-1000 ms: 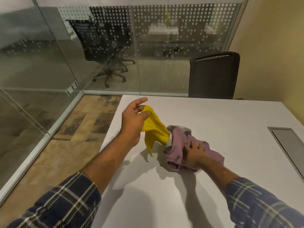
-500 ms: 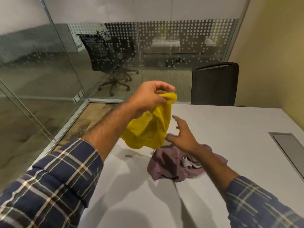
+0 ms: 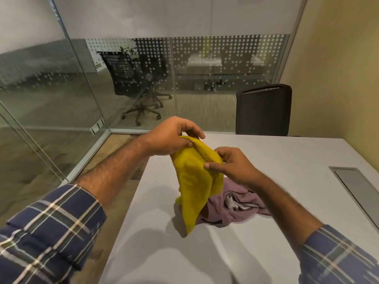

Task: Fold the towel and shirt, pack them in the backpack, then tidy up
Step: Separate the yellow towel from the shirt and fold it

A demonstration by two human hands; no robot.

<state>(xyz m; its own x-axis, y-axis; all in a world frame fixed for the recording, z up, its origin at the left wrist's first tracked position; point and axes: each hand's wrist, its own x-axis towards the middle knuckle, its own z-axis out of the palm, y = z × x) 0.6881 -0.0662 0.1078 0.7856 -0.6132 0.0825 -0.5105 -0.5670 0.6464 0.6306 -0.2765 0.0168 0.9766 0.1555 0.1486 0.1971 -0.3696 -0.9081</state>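
One yellow terry-cloth towel (image 3: 196, 187) is held up above the white table (image 3: 287, 160), pinched along its top edge by the left hand (image 3: 174, 138) and right hand (image 3: 229, 165). Beneath it, a crumpled mauve shirt (image 3: 235, 208) is left lying on the table.

Both hands are up over the white table (image 3: 266, 253). The left hand (image 3: 174, 136) pinches the top edge of the yellow terry towel (image 3: 194, 187) at about 11 o'clock from centre, and the right hand (image 3: 229, 165) pinches the same edge just beside it, at 2 o'clock of the cloth. The towel hangs down in folds, its lowest corner near the tabletop. Behind it at 4 o'clock lies the crumpled mauve shirt (image 3: 242, 210) on the table. A dark chair back (image 3: 264, 111) stands at 1 o'clock.
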